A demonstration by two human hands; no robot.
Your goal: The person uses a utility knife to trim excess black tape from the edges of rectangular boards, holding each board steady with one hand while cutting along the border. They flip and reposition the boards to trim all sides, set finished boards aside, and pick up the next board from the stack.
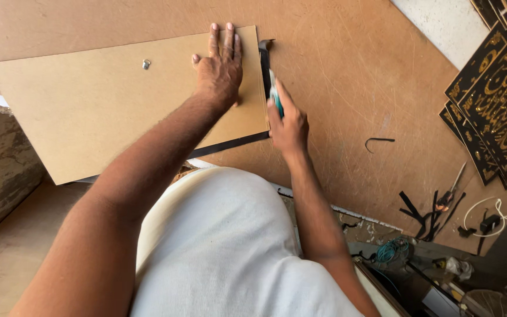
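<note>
Brown worktable: left hand flat on backing board, right hand gripping cutter.

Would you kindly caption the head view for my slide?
Left hand presses a brown board flat while right hand runs a teal cutter along its edge.

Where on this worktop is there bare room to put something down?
Bare worktop lies between the right hand and the black plaques, apart from a small black strip. Another bare band runs above the board. It is crowded at lower right, around the scissors, black offcuts and white cord.
</note>
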